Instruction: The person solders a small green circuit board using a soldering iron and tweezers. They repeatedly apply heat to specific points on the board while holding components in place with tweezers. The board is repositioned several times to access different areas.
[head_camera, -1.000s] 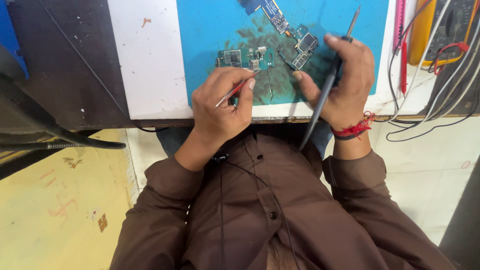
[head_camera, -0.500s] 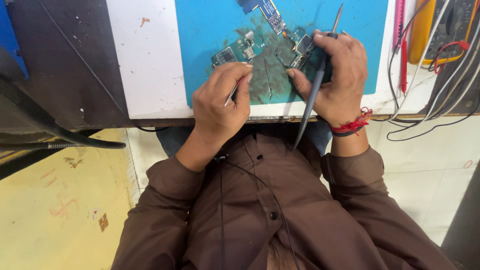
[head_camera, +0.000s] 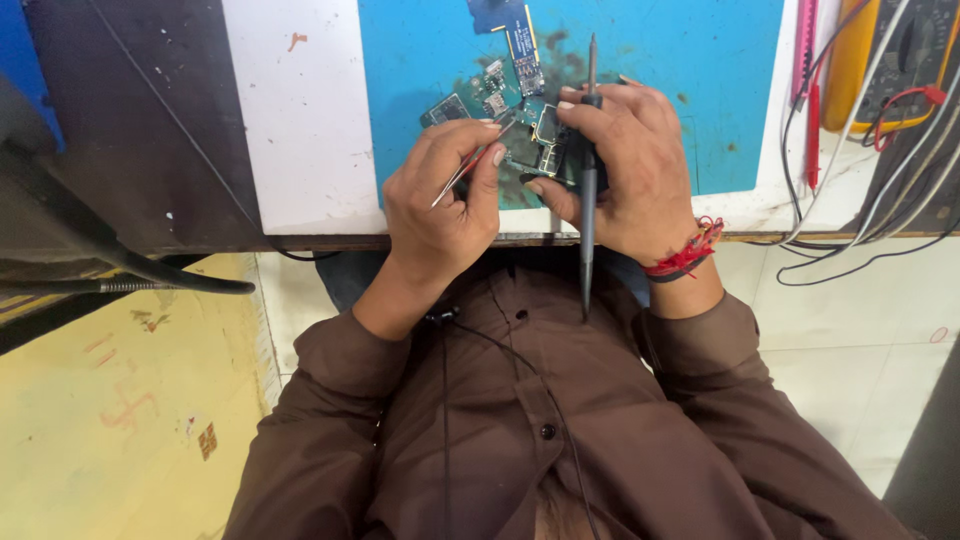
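Now, from the head camera: the left hand (head_camera: 440, 200) pinches slim metal tweezers (head_camera: 475, 160), fingers closed tight around them, tips touching the circuit board (head_camera: 535, 135). That board, green and crowded with tiny parts, lies on the blue mat (head_camera: 680, 70), near the mat's lower edge. The right hand (head_camera: 625, 170) is curled shut on a thin dark probe (head_camera: 588, 180), which stands nearly straight across the board, while its fingertips press the board down. A red thread bracelet (head_camera: 685, 255) wraps the wrist. Right of the mat, tangled cables (head_camera: 880, 190) crowd the bench; left of the mat lies a smooth white surface (head_camera: 300, 120).
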